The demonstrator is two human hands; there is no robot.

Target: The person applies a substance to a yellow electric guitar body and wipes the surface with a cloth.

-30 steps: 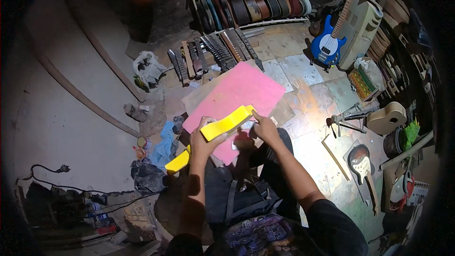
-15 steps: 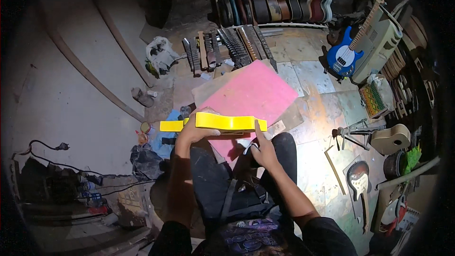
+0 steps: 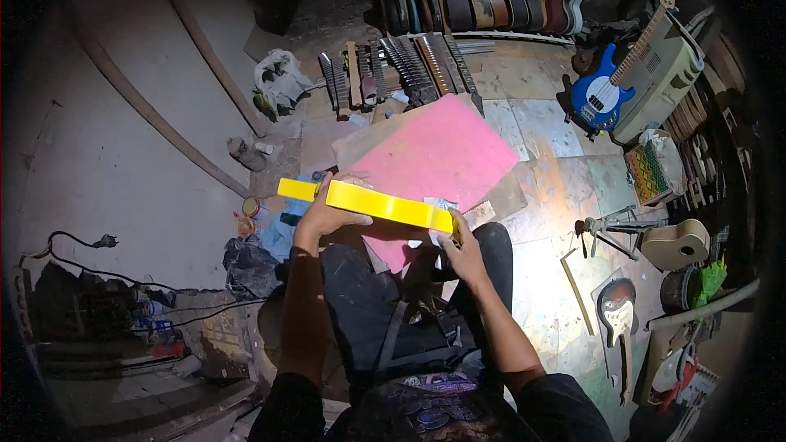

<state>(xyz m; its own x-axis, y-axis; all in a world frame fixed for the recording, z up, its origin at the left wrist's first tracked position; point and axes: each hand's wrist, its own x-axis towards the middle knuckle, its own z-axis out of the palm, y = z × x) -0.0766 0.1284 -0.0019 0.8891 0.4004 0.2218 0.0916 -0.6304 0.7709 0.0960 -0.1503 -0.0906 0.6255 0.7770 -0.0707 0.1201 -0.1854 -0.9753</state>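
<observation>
A bright yellow guitar body [image 3: 389, 206] is held edge-on above my lap, its curved side facing me. My left hand [image 3: 321, 219] is closed round it near the left end, thumb along the lower edge. Past that hand a yellow end [image 3: 296, 189] sticks out to the left. The right end is gripped by my right hand [image 3: 463, 250], with fingers at the far side and thumb below. Whitish scraps show near the right hand, but I cannot make out whether it holds any. The flat faces of the body are mostly hidden.
A pink sheet [image 3: 442, 151] lies on the floor ahead. Beyond it are several guitar necks [image 3: 401, 74] and a rack of guitars [image 3: 491, 0]. A blue bass guitar [image 3: 602, 94] leans at right, above an unfinished guitar body [image 3: 675, 244] and a sunburst electric guitar [image 3: 618, 315].
The yellow guitar body has tilted, its right end lower and its left end higher. My right hand has shifted from its lower edge to round its right end.
</observation>
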